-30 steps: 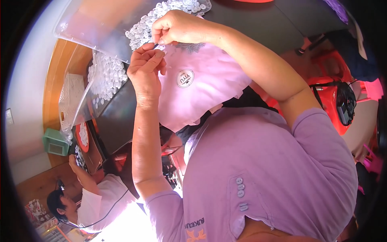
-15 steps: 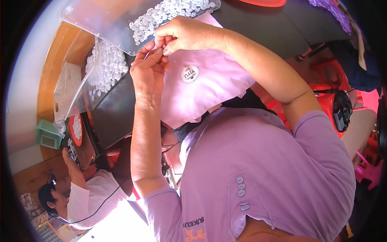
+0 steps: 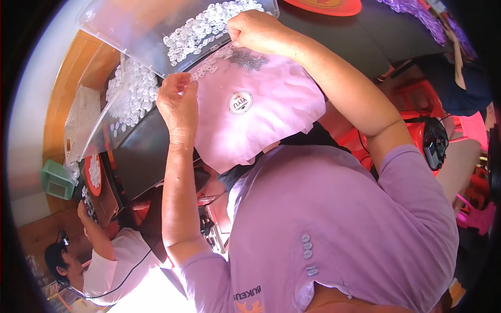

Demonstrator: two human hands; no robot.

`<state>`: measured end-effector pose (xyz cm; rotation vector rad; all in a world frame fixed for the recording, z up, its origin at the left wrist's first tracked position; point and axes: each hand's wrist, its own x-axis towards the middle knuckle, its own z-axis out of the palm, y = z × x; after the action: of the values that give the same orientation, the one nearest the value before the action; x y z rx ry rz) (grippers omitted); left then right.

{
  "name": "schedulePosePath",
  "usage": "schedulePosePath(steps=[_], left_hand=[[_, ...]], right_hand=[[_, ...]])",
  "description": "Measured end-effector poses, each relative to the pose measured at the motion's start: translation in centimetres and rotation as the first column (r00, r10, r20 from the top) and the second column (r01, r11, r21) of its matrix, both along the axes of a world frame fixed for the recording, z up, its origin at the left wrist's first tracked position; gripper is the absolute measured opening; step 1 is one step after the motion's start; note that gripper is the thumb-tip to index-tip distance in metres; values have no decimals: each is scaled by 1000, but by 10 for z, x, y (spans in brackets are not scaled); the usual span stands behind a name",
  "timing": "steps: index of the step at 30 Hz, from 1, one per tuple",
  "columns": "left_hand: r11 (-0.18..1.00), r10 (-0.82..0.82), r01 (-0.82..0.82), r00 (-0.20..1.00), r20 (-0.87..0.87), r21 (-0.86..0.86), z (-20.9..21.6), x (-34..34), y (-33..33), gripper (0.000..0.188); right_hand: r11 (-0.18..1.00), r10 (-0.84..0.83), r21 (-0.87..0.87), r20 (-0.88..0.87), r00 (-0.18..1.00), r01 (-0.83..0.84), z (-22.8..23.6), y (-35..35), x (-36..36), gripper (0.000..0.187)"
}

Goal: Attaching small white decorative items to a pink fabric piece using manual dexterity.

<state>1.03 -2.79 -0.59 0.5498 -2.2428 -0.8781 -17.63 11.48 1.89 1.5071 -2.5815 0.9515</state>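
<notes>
Fingers of the right hand (image 3: 255, 32) are curled into a fist that pinches the upper edge of a pink cloth pouch (image 3: 255, 112), close against a strip of small white plastic pieces (image 3: 211, 60) lying along that edge. The left hand (image 3: 177, 101) is at the pouch's left edge, its fingertips drawn together on the rim of the fabric just below the strip, so both hands grasp the same pouch, near each other but not touching. The pouch hangs between them in front of the person's lilac short-sleeved shirt (image 3: 339, 224), with a round white printed badge (image 3: 240, 103) on its face and a dark grey pattern near the top. Just above the hands sits a clear plastic tray (image 3: 130, 31) strewn with loose white plastic pieces (image 3: 201, 26); a second clear tray (image 3: 112, 122) with more of the same lies to the left on a dark table (image 3: 141, 161). An orange plate (image 3: 326, 6) rests at the table's far edge. Further left are a white slotted basket (image 3: 78, 122) and a small green basket (image 3: 56, 180). At lower left a co-worker in a white shirt (image 3: 112, 266) reaches one hand (image 3: 83, 208) toward a small red dish (image 3: 94, 172) of white pieces.
</notes>
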Motion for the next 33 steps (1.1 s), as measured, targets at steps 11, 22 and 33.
schedulePosePath(steps=[11, 22, 33], left_hand=[[906, -79, 150, 979, 189, -395, -3, -15, 4, 34], [828, -138, 198, 979, 152, -525, 5, -29, -4, 29], [780, -134, 254, 961, 244, -572, -4, -61, -1, 8]], right_hand=[[974, 172, -140, -62, 983, -179, -13, 48, -22, 7], [973, 139, -182, -10, 990, -139, -25, 42, -21, 8], [985, 82, -150, -25, 996, -85, -25, 40, -21, 6]])
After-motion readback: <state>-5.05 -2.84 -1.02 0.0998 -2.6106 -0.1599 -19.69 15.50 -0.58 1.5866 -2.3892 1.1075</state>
